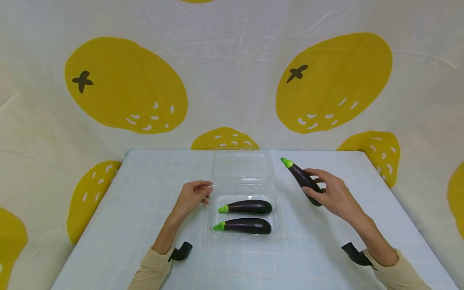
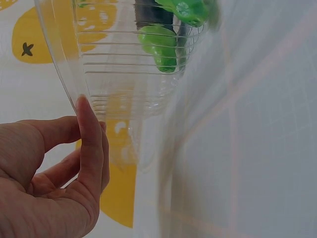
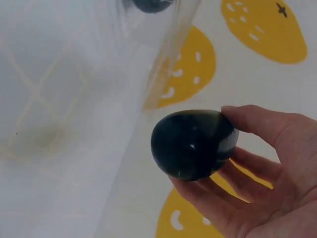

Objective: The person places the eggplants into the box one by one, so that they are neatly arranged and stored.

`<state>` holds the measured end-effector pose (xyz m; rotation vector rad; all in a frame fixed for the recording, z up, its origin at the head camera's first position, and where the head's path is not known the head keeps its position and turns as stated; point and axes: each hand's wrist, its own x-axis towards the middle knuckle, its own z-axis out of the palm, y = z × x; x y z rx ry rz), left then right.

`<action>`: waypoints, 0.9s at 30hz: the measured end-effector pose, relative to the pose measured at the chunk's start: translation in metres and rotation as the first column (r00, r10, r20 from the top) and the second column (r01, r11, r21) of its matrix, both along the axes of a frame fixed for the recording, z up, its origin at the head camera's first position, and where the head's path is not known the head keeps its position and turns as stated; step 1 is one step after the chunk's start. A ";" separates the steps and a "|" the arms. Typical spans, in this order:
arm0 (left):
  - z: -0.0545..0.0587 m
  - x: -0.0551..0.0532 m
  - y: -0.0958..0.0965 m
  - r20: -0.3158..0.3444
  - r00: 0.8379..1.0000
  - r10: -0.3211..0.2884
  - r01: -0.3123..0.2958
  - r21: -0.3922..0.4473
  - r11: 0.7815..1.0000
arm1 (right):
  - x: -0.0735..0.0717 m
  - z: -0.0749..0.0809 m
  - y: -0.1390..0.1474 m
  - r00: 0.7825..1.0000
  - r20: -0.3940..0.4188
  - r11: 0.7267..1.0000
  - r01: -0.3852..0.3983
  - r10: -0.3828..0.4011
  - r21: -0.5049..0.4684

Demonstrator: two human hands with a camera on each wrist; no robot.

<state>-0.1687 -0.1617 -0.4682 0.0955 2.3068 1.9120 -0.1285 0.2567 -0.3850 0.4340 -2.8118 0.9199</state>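
Note:
A clear plastic clamshell container [image 1: 279, 229] lies on the table with its lid [image 1: 241, 165] folded back to the far side. Two dark eggplants with green stems lie in its tray, a far one [image 1: 251, 207] and a near one [image 1: 250, 226]. At the tray's left rim, my left hand [image 1: 192, 196] pinches the edge between thumb and fingers, as the left wrist view shows close up. To the right of the container my right hand [image 1: 335, 195] holds a third eggplant [image 1: 301, 176] above the table, its green stem pointing up and left. In the right wrist view its rounded end [image 3: 193, 146] faces the camera.
A pale checked cloth [image 1: 145, 217] covers the table. Behind and at the sides hangs a whitish curtain [image 1: 232, 88] printed with large yellow fruits. Black straps with camera mounts [image 1: 181, 251] sit at both wrists, over beige sleeves.

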 end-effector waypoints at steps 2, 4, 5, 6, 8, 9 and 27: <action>0.000 0.000 0.000 0.003 1.000 -0.001 0.001 0.004 1.000 | -0.001 0.001 -0.005 1.000 0.007 1.000 -0.014 0.014 -0.003; 0.000 0.000 0.000 0.005 1.000 -0.002 0.002 0.007 1.000 | -0.002 0.003 -0.011 1.000 0.012 1.000 -0.025 0.025 0.002; 0.001 0.001 0.000 0.006 1.000 -0.001 0.001 0.007 1.000 | -0.003 0.003 -0.014 0.999 0.015 1.000 -0.029 0.029 0.004; 0.001 0.001 0.000 0.006 1.000 0.000 0.000 0.009 1.000 | -0.003 0.004 -0.016 0.999 0.017 0.999 -0.033 0.033 0.006; 0.001 0.001 0.000 0.003 1.000 0.003 -0.003 0.007 1.000 | -0.005 0.004 -0.022 0.999 0.017 0.999 -0.044 0.044 0.012; 0.001 0.001 0.000 0.000 1.000 0.003 -0.003 0.005 1.000 | -0.005 0.004 -0.024 0.999 0.017 0.999 -0.051 0.051 0.013; 0.003 0.001 0.000 0.007 1.000 0.001 -0.001 0.007 1.000 | -0.015 0.004 -0.067 0.979 -0.043 0.979 -0.196 0.198 0.049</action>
